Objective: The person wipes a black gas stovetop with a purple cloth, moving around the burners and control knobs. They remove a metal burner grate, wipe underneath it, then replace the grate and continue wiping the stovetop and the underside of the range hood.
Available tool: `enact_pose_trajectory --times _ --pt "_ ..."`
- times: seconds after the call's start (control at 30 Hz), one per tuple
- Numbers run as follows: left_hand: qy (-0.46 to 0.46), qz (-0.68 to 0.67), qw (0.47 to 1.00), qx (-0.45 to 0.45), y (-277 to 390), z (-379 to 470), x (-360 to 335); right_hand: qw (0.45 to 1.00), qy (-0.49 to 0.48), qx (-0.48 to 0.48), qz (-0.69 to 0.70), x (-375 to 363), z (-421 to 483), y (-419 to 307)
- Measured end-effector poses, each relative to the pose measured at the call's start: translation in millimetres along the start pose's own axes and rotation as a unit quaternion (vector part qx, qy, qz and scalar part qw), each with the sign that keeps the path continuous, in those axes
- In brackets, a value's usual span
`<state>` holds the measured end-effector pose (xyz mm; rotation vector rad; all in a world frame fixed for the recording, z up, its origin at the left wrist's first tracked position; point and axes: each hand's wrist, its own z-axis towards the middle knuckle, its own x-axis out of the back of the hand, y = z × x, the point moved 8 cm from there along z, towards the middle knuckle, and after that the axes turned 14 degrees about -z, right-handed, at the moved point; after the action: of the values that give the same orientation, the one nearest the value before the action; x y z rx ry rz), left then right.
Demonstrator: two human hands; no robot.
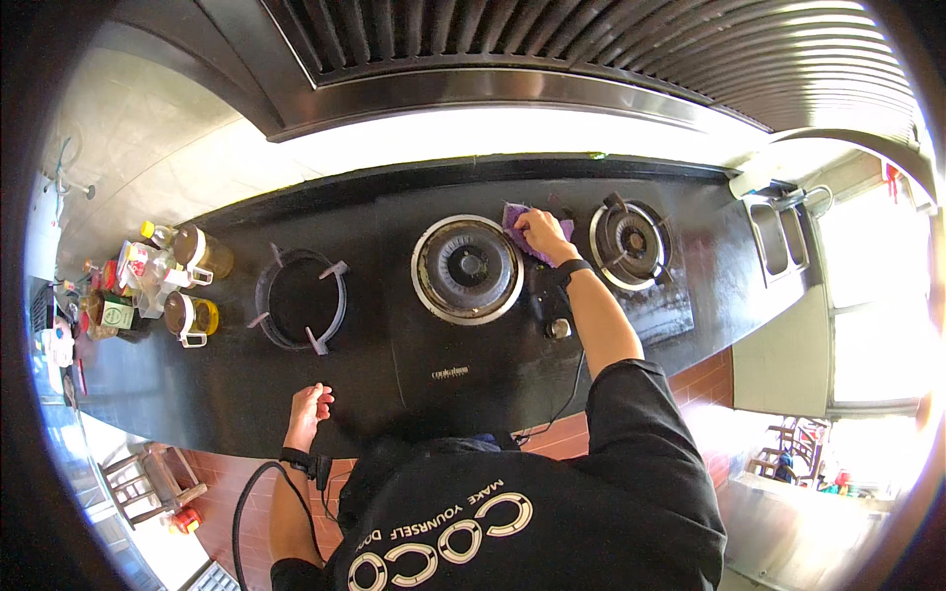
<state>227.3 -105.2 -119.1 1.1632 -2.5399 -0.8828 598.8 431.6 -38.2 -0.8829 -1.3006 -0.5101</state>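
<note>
My right hand (542,232) presses a purple cloth (516,215) onto the black gas hob (436,347), between its two burners. Just left of the cloth is a burner (468,270) with a pale metal ring and no pan support on it. The burner on the right (632,245) carries its pronged pan support. With its fingers loosely curled and holding nothing, my left hand (310,414) hovers at the counter's front edge. A round pan support (260,304) lies off the hob, on the counter beyond that hand.
Oil jugs (194,318) and several bottles and jars crowd the counter's left end. A range hood (473,85) hangs over the back. The double sink (772,236) is at the far right. A control knob (559,329) sits below the right hand, near a black cable (569,399).
</note>
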Motion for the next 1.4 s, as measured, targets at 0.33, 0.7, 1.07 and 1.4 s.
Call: enact_pose_trajectory --times 0.33,0.7,1.07,1.4 --pt "-0.039 0.034 0.999 -0.01 9 3 -6 0.986 -0.04 -0.162 -0.021 -17 -115 -28" --pt "-0.092 0.009 0.995 -0.032 10 5 -11 0.945 -0.205 0.041 0.251 -41 -180 -166" --pt "-0.092 0.085 0.991 -0.054 9 -6 -18 0.973 0.029 -0.224 -0.051 31 -103 6" --pt "-0.108 0.116 0.985 -0.064 1 -11 -24 0.984 0.011 -0.154 -0.084 -31 -162 -77"
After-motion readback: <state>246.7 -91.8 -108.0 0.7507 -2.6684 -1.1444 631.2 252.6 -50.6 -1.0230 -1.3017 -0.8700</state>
